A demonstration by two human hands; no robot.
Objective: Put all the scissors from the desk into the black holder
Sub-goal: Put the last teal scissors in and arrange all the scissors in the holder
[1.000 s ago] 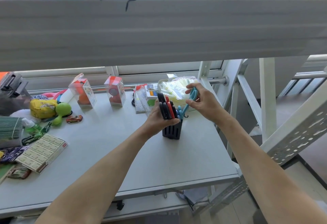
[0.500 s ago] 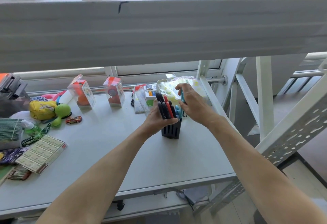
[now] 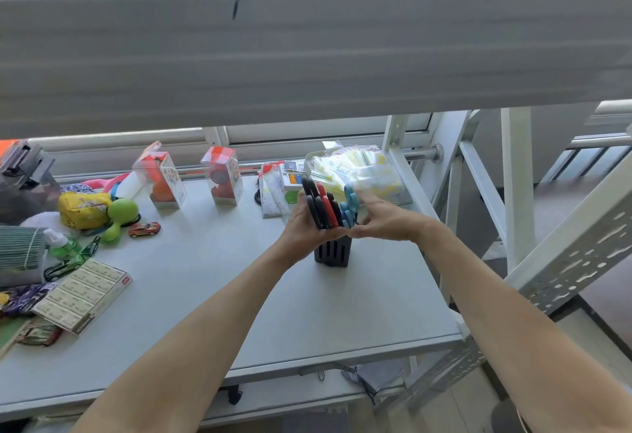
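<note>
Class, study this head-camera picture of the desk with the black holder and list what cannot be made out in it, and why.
- Blades of the black, red and blue-handled scissors: hidden inside the slotted black plastic holder.
- Holder's top rim: covered by the left hand and right hand.
- Exact scissors count: handles overlap.
- Desk's left end: cut off by the frame edge.
- Far view: blocked by the grey overhead shelf.

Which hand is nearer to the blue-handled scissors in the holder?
Right. The right hand is at the blue-handled scissors, fingers against the handles. The left hand is on the holder's other side, against the black and red handles.
</note>
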